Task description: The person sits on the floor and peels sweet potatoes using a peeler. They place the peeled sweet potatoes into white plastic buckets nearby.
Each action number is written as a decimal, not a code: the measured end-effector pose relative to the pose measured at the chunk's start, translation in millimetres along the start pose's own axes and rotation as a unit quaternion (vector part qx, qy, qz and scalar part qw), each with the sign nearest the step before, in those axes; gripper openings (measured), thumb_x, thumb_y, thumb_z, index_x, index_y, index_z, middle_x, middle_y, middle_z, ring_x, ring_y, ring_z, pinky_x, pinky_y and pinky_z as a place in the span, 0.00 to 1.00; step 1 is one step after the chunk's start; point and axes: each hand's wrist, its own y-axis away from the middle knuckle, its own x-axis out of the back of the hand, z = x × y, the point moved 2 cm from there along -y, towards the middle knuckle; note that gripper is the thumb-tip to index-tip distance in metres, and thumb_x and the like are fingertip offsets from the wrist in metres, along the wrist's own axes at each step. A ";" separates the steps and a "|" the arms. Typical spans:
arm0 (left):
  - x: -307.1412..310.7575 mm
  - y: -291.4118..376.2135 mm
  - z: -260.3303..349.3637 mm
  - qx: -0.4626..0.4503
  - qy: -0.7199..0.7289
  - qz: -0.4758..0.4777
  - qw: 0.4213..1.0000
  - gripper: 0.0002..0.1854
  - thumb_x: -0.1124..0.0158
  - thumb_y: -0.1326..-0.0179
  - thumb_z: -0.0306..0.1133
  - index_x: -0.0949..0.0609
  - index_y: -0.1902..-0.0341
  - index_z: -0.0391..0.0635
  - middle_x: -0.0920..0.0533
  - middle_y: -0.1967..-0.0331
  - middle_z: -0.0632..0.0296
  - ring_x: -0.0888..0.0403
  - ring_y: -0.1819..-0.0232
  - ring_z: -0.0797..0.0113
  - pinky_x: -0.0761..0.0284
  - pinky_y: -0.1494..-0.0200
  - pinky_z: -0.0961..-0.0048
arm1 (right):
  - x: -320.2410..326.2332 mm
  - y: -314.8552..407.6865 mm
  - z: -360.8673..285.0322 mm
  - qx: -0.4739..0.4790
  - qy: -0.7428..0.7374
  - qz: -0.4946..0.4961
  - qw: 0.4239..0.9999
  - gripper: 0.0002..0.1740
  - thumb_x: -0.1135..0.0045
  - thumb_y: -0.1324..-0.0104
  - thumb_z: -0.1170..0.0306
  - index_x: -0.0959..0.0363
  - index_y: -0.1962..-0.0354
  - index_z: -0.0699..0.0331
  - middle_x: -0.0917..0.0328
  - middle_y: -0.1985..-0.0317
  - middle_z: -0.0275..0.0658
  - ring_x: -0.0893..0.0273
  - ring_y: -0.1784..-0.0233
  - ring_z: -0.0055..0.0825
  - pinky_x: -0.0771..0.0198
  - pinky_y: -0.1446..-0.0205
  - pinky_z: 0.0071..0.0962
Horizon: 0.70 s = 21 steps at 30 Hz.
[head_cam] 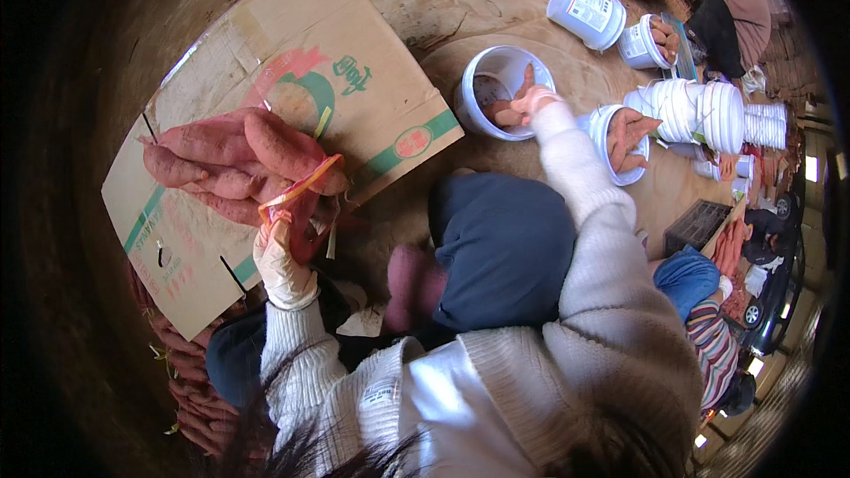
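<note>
My left hand (284, 259), in a pale glove, grips the orange-edged mouth of a red mesh bag (302, 189). Several large sweet potatoes (206, 143) fill the bag, which lies on a flattened cardboard box (378, 33) printed in green and red. My right hand (536, 103), also in a pale glove, reaches over the rim of a white plastic bucket (473, 89) and touches a sweet potato (508, 115) at its mouth. Whether the fingers are closed around it cannot be told. More sweet potatoes are in that bucket.
Another bucket of sweet potatoes (624, 139) stands beside my right forearm. Stacked white buckets (690, 109) are beyond it. A dark crate (696, 226) lies at the right. Sweet potatoes are heaped at the lower left (199, 405). Other people sit at the upper right and right.
</note>
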 end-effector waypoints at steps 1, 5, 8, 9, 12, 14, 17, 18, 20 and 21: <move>-9.1 0.8 3.2 -0.004 0.004 0.000 1.000 0.19 0.35 0.42 0.42 0.22 0.53 0.40 0.19 0.61 0.62 0.22 0.63 0.69 0.25 0.60 0.72 | 28.0 23.7 4.5 -0.092 -0.136 -0.040 0.986 0.19 0.44 0.38 0.65 0.25 0.51 0.63 0.17 0.59 0.39 0.18 0.60 0.30 0.25 0.57 0.35; -7.2 0.1 3.1 0.016 0.049 -0.028 0.998 0.15 0.37 0.39 0.35 0.21 0.52 0.39 0.18 0.60 0.63 0.20 0.61 0.70 0.24 0.56 0.73 | 59.5 80.5 57.3 0.238 -0.313 0.041 0.918 0.20 0.39 0.37 0.61 0.23 0.53 0.67 0.17 0.63 0.38 0.18 0.67 0.24 0.27 0.70 0.19; -16.9 3.9 11.9 0.008 0.062 -0.017 0.998 0.14 0.37 0.38 0.34 0.21 0.51 0.39 0.17 0.58 0.62 0.19 0.58 0.69 0.23 0.53 0.73 | 90.8 161.6 29.6 0.159 -0.517 -0.031 0.840 0.22 0.38 0.36 0.58 0.22 0.53 0.67 0.17 0.64 0.35 0.18 0.68 0.21 0.29 0.71 0.13; -14.9 2.3 9.4 0.009 0.050 -0.021 0.998 0.17 0.37 0.39 0.34 0.21 0.50 0.38 0.18 0.56 0.60 0.19 0.56 0.67 0.23 0.51 0.71 | 98.5 183.3 25.0 0.192 -0.513 -0.027 0.836 0.20 0.38 0.36 0.60 0.22 0.53 0.68 0.17 0.61 0.37 0.19 0.67 0.18 0.28 0.68 0.12; -15.8 4.2 9.0 0.000 0.078 -0.066 0.995 0.17 0.36 0.40 0.32 0.21 0.49 0.38 0.17 0.55 0.60 0.19 0.55 0.67 0.23 0.50 0.70 | 111.6 228.8 5.4 0.310 -0.488 -0.016 0.816 0.17 0.40 0.35 0.68 0.25 0.53 0.71 0.24 0.45 0.44 0.21 0.60 0.22 0.24 0.60 0.20; -24.6 11.6 17.4 -0.003 0.094 -0.061 0.994 0.08 0.37 0.37 0.32 0.19 0.59 0.42 0.18 0.71 0.66 0.22 0.71 0.74 0.25 0.66 0.78 | 114.7 265.8 -26.3 0.330 -0.464 0.012 0.822 0.16 0.38 0.37 0.70 0.24 0.55 0.72 0.25 0.44 0.41 0.22 0.61 0.21 0.25 0.57 0.21; -25.8 14.3 19.8 0.002 0.063 -0.056 0.996 0.05 0.36 0.37 0.31 0.21 0.67 0.43 0.19 0.75 0.66 0.24 0.74 0.76 0.29 0.70 0.80 | 106.5 314.3 -69.0 0.399 -0.455 0.006 0.796 0.22 0.35 0.39 0.71 0.25 0.49 0.70 0.21 0.49 0.38 0.23 0.57 0.22 0.27 0.54 0.21; -23.4 10.3 16.5 0.003 0.049 -0.063 0.997 0.05 0.36 0.37 0.32 0.20 0.66 0.44 0.19 0.75 0.67 0.25 0.75 0.78 0.30 0.71 0.82 | 104.0 330.3 -83.8 0.408 -0.449 -0.016 0.795 0.20 0.35 0.40 0.73 0.24 0.50 0.70 0.21 0.49 0.38 0.23 0.54 0.23 0.28 0.50 0.22; -11.5 5.2 2.8 0.008 0.060 -0.064 0.996 0.12 0.37 0.37 0.31 0.20 0.52 0.40 0.17 0.63 0.66 0.20 0.66 0.73 0.23 0.60 0.76 | 88.0 345.0 -112.9 0.393 -0.474 -0.036 0.787 0.20 0.35 0.42 0.78 0.24 0.51 0.72 0.20 0.51 0.42 0.20 0.60 0.25 0.22 0.59 0.22; -9.7 4.1 -0.2 -0.002 0.104 -0.099 0.990 0.13 0.37 0.36 0.33 0.21 0.51 0.40 0.17 0.62 0.66 0.20 0.66 0.73 0.23 0.60 0.75 | 80.5 343.4 -119.6 0.410 -0.471 -0.054 0.780 0.20 0.35 0.42 0.79 0.24 0.51 0.72 0.20 0.51 0.42 0.21 0.57 0.23 0.23 0.54 0.22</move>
